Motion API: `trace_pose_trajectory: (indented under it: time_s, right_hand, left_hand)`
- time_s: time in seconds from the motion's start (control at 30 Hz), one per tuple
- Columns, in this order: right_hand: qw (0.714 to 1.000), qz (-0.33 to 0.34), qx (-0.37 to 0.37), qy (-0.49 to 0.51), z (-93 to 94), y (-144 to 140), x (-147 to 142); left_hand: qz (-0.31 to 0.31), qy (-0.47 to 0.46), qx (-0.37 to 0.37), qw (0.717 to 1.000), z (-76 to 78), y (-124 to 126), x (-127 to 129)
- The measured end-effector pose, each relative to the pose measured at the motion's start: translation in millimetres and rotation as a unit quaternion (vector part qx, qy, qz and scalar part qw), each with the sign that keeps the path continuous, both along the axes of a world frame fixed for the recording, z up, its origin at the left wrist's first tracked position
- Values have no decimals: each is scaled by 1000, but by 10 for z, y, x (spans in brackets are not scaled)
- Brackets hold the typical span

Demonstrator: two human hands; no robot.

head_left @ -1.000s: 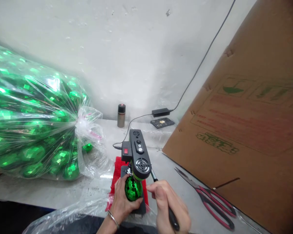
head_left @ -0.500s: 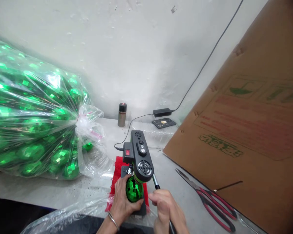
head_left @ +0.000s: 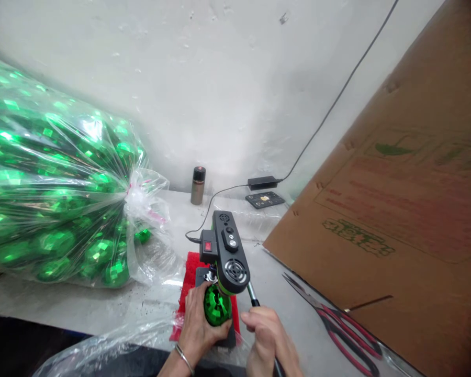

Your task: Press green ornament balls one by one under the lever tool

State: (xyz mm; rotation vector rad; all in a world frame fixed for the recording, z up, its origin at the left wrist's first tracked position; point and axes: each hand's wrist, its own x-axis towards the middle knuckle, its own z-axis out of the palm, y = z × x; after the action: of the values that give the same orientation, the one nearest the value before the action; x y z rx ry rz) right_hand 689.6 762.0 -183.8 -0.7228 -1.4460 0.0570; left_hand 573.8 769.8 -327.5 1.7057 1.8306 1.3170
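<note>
My left hand grips a shiny green faceted bauble, fingers on its left side and thumb underneath. The bauble sits under the front end of a small black bench drill press, whose head hides its top, so I cannot see whether a bit touches it. Closed around the black grip of the drill press's lever is my right hand. The machine's base rests on a red cloth mat. A red switch sits on its left side.
A tied clear bag of green baubles fills the left. Behind the machine are a small bottle, a power adapter and a phone. Red-handled scissors lie at right beside a leaning cardboard box.
The view has shifted slightly. Both hands keep their holds on the bauble and the lever, with no other clear movement.
</note>
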Motion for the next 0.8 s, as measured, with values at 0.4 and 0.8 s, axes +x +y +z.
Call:
trace_pose_trajectory:
  time_s: [0.4, 0.8]
  right_hand:
    - [1000, 2, 19, 0, -41, 25, 17]
    - [999, -11, 17, 37, -39, 15, -54]
  left_hand:
    - [14, 9, 12, 1000, -34, 8, 26]
    - [25, 30, 26, 999, -27, 10, 37]
